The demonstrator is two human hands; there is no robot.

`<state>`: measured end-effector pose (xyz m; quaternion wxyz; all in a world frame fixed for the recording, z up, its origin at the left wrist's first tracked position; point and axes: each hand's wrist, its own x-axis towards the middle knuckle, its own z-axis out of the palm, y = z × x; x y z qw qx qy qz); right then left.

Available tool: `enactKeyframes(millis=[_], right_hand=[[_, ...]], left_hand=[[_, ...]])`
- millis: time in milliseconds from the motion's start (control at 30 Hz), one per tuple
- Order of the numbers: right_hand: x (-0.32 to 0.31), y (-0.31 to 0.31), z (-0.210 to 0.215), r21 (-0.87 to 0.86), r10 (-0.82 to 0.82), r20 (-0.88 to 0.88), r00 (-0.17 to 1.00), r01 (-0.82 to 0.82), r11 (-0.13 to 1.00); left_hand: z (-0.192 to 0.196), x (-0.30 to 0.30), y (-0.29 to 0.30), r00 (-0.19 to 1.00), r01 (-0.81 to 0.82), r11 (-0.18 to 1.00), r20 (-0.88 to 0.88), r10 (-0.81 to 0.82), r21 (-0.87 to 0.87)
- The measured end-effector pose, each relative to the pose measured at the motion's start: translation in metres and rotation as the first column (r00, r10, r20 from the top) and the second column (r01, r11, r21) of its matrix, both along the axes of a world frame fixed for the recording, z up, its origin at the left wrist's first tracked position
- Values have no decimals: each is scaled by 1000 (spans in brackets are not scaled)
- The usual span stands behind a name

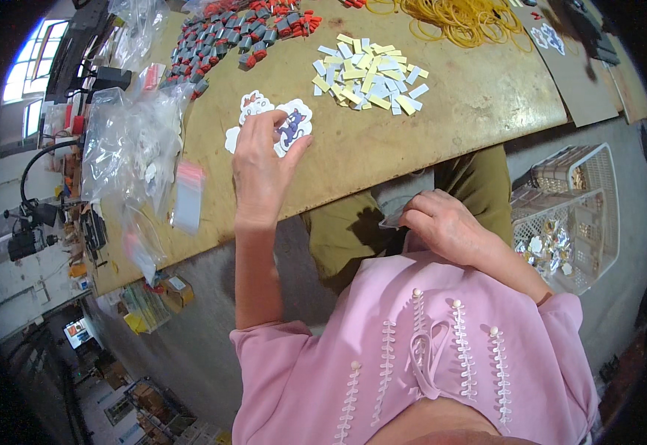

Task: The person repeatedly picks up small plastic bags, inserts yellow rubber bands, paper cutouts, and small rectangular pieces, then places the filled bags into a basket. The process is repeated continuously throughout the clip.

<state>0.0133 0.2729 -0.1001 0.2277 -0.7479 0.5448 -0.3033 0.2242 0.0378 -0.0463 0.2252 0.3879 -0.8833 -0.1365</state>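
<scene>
The left hand (260, 159) lies flat on the table (442, 126), palm down. Its fingers are spread a little and press on a small bunch of flower-shaped stickers (294, 122). The top sticker is white with a dark blue cartoon animal on it. More white sticker shapes peek out beside the fingers and under the hand. The hand is not gripping them; it rests on them.

The right hand (442, 222) is low, near the person's lap, just past the table's edge. Its fingers are curled in and pinch a small clear plastic bag (394, 217). The bag is thin and see-through, so it is hard to tell if anything is in it.

Farther back on the table sits a loose pile of little yellow and white paper strips (368, 74). Behind that lies a heap of yellow rubber bands (464, 18). To the back left there is a row of small grey and red pieces (227, 37). On the left side of the table lie crumpled clear plastic bags (130, 148).

To the person's right, down by the floor, stands a white basket (598, 208) with shiny packed things inside. The person wears a pink top (412, 356) and green trousers (346, 230).
</scene>
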Motion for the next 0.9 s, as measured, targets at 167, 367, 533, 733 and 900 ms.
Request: enactKeyframes(millis=[167, 367, 533, 733, 900], right_hand=[[3, 0, -1, 8, 17, 11, 1000, -17, 1000], [3, -1, -3, 9, 29, 13, 999, -29, 1000], [4, -3, -6, 9, 41, 21, 999, -41, 999], [2, -1, -10, 32, 42, 13, 999, -43, 999], [1, 1, -10, 10, 45, 8, 999, -45, 999]], left_hand=[[-2, 3, 0, 997, 17, 999, -80, -13, 46], [1, 6, -6, 982, 58, 973, -186, -16, 224], [5, 10, -9, 975, 42, 934, -217, 39, 356], [12, 6, -5, 987, 44, 958, -163, 3, 282], [-10, 3, 0, 995, 78, 947, 87, -53, -313]])
